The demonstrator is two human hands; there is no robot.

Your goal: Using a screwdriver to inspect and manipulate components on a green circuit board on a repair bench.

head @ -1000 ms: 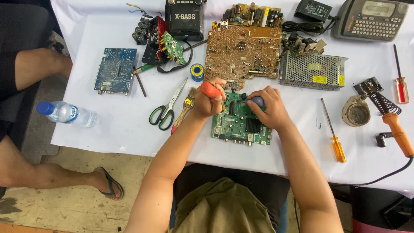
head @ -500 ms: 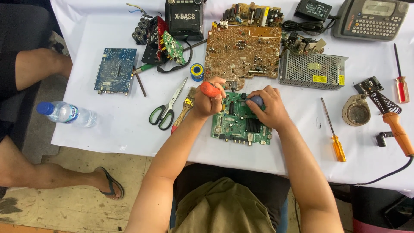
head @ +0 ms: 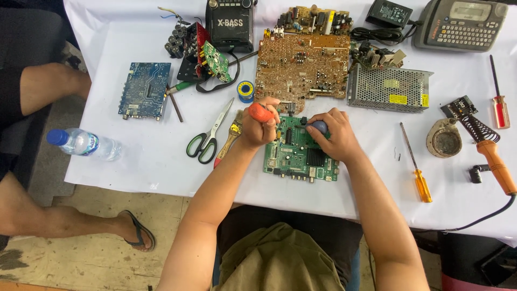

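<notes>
A green circuit board (head: pixel 299 156) lies on the white table (head: pixel 161 151) in front of me. My left hand (head: pixel 259 126) is closed around an orange-handled tool (head: pixel 260 113), held upright over the board's top left corner. My right hand (head: pixel 331 134) grips a blue-grey rounded handle (head: pixel 319 126) at the board's upper right and rests on the board. The tips of both tools are hidden by my hands.
Scissors (head: pixel 207 139) and a brush (head: pixel 230 137) lie left of my hand. A large brown board (head: pixel 301 67), a metal mesh box (head: pixel 388 89), a yellow screwdriver (head: pixel 416 164), a soldering iron (head: pixel 493 159), a blue board (head: pixel 144 89) and a water bottle (head: pixel 83 144) surround the work. Another person's legs (head: pixel 43 86) are at left.
My left hand has shifted slightly with the orange handle; otherwise nothing has visibly moved.
</notes>
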